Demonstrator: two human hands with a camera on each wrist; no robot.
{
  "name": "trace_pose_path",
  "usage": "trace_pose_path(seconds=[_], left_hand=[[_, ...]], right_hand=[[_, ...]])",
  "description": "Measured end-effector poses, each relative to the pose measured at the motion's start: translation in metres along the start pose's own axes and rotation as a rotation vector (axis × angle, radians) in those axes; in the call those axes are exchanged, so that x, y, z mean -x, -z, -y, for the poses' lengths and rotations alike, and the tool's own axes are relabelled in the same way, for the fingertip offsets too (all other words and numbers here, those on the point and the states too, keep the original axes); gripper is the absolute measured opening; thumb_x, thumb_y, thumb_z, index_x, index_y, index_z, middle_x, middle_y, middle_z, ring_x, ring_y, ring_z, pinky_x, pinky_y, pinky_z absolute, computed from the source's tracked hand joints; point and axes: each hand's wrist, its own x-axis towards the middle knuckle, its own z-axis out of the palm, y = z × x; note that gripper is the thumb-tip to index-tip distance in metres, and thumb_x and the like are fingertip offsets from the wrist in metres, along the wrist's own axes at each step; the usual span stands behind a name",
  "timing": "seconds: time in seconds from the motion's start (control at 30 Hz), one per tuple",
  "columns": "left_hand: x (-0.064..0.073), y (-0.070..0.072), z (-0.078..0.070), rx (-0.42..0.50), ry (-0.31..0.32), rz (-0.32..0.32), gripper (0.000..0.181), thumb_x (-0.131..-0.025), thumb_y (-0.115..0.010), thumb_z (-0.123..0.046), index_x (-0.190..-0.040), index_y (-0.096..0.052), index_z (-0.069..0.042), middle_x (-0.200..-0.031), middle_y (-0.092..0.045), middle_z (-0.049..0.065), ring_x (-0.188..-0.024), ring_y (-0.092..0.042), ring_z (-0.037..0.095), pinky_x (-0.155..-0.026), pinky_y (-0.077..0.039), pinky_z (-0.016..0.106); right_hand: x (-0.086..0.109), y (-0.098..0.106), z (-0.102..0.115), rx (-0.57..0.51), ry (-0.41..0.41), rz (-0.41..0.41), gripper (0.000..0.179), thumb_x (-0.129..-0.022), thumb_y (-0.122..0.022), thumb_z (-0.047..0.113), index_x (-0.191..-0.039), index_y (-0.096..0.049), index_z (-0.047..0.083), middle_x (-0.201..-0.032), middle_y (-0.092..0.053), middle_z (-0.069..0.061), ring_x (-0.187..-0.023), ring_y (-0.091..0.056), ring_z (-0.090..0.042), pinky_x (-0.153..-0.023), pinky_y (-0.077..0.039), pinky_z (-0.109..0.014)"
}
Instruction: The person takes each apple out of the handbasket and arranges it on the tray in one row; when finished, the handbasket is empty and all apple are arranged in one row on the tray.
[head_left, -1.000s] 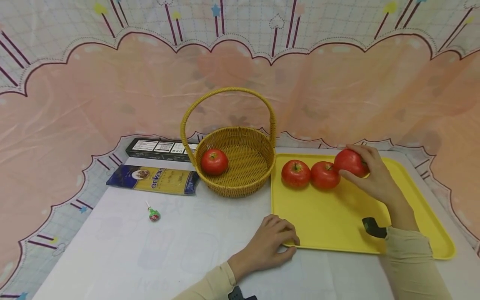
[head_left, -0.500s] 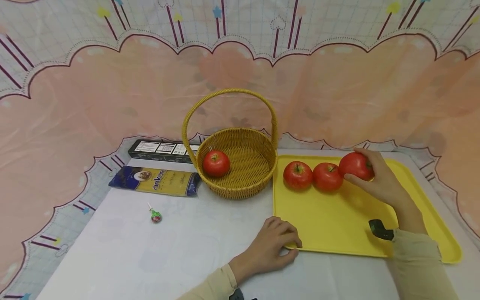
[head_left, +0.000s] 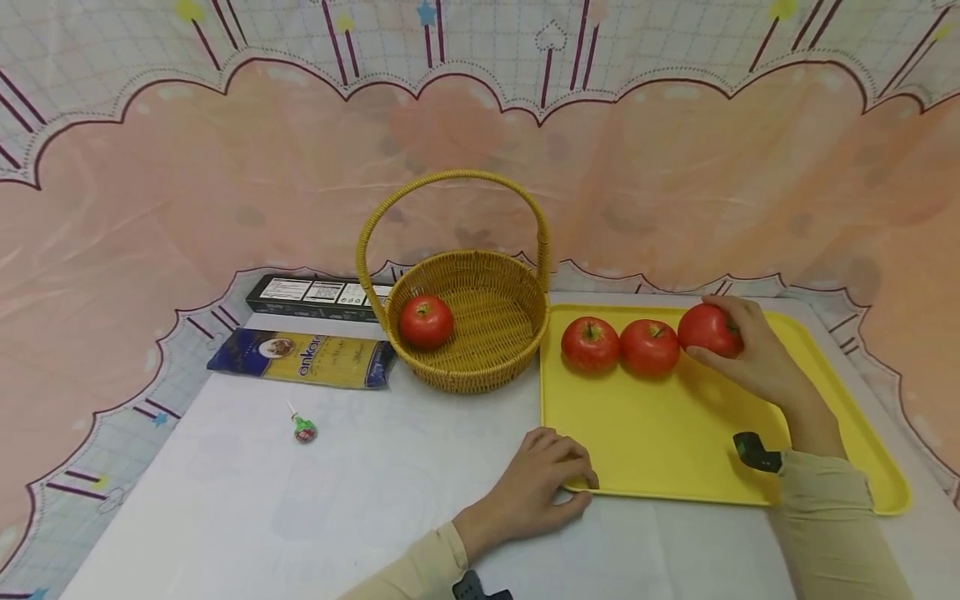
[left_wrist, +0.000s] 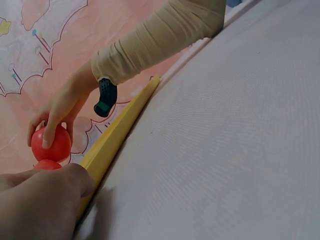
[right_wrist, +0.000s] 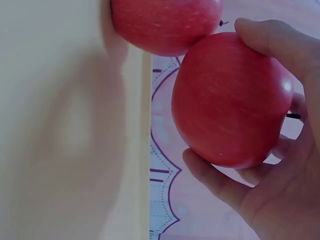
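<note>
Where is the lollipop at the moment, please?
In the head view, the lollipop lies on the left of the white table, in front of the blue-and-yellow packet.

Left arm [head_left: 474,536] in a close-fitting beige fabric sleeve [head_left: 420,571]: slanted in from the bottom edge of the head view. Left hand [head_left: 534,492]: bare, low, back uppermost; left fingers [head_left: 552,450] together and bent, left thumb [head_left: 572,509] set apart. Right arm [head_left: 813,427] in a matching beige fabric sleeve [head_left: 832,525]: angled forward and inward, bare at the wrist. Right hand [head_left: 755,358]: bare, farther forward than the left; closed in a grip, right thumb [right_wrist: 272,39] toward the inner side, right fingers [right_wrist: 215,180] curled and spread opposite.
</note>
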Motion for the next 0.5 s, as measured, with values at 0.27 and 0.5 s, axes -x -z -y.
trace_pose_path(seconds=[0.27,0.5], left_hand=[[0.001,-0.001,0.001,-0.024,-0.021,-0.008,0.006,-0.09,-0.06,-0.033,-0.095,-0.063,-0.032,-0.106,-0.054,-0.015,-0.1,-0.045,0.003,-0.102,-0.03,0.033],[0.001,-0.002,0.001,-0.034,-0.034,-0.017,0.006,-0.09,-0.059,-0.032,-0.095,-0.063,-0.032,-0.105,-0.054,-0.014,-0.1,-0.046,0.004,-0.102,-0.031,0.034]], right_hand=[[0.0,-0.002,-0.004,0.013,0.003,0.018,0.077,-0.083,-0.071,0.031,-0.146,-0.03,0.017,-0.142,-0.022,-0.024,-0.117,-0.036,-0.049,-0.09,-0.035,-0.071],[0.0,-0.004,-0.011,0.032,0.007,0.027,0.076,-0.082,-0.072,0.03,-0.145,-0.031,0.017,-0.142,-0.022,-0.024,-0.119,-0.036,-0.05,-0.093,-0.032,-0.071]])
